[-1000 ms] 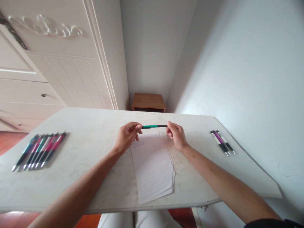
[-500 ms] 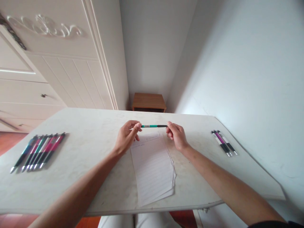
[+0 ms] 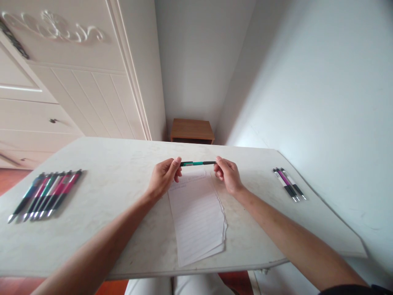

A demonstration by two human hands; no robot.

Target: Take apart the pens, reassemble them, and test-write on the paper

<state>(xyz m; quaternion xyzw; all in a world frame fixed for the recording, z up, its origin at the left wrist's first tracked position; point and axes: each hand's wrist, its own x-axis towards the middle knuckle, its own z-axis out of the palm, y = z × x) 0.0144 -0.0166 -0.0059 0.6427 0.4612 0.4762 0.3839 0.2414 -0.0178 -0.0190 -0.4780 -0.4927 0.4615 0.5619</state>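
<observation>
A green pen (image 3: pixel 197 163) with a black grip is held level between my two hands, above the far end of some lined paper. My left hand (image 3: pixel 165 175) pinches its left end between thumb and fingers. At the other end, my right hand (image 3: pixel 227 173) pinches the black part, and the fingers hide the tip. Beneath lies the lined paper (image 3: pixel 199 221), torn along its right edge, with faint handwriting near the top.
Several coloured pens (image 3: pixel 46 196) lie side by side on the left of the white table (image 3: pixel 123 241). Three pens (image 3: pixel 288 184) rest at the right, near the wall (image 3: pixel 322 102). A pale cabinet (image 3: pixel 92 94) and a small brown wooden stand (image 3: pixel 192 129) are beyond the table.
The left fingers have closed more around the pen's end, and the pen has rolled so that its black clip now shows. My right hand has hardly moved.
</observation>
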